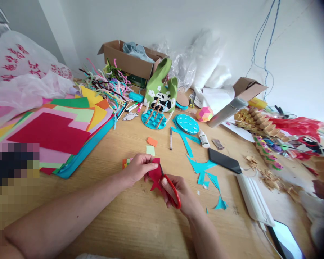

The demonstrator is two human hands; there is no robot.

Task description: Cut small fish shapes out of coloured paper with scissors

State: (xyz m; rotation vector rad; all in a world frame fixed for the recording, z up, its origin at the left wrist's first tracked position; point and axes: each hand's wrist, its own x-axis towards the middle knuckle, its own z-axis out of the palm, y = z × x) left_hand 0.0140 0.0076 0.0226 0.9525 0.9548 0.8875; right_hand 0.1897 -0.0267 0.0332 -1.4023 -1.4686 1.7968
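Observation:
Between thumb and fingers, my left hand (140, 167) pinches a small piece of red craft sheet (154, 175) above the wooden table. My right hand (179, 189) is closed around the red handles of a pair of scissors (176, 194). The dark blades meet the red sheet's right edge, close to my left thumb. Small coloured squares (125, 162) lie partly hidden behind my left hand. Just beyond the hands are an orange piece (152, 141) and a pale green piece (150, 150). A pen (171, 139) lies farther back.
Stacked coloured sheets (51, 131) cover the left side. Blue scraps (201, 165), a glue bottle (203, 139), a black phone-like slab (224, 160) and a white power strip (255, 199) lie on the right. A green panda bag (162, 93) and a cardboard box (129, 59) stand behind.

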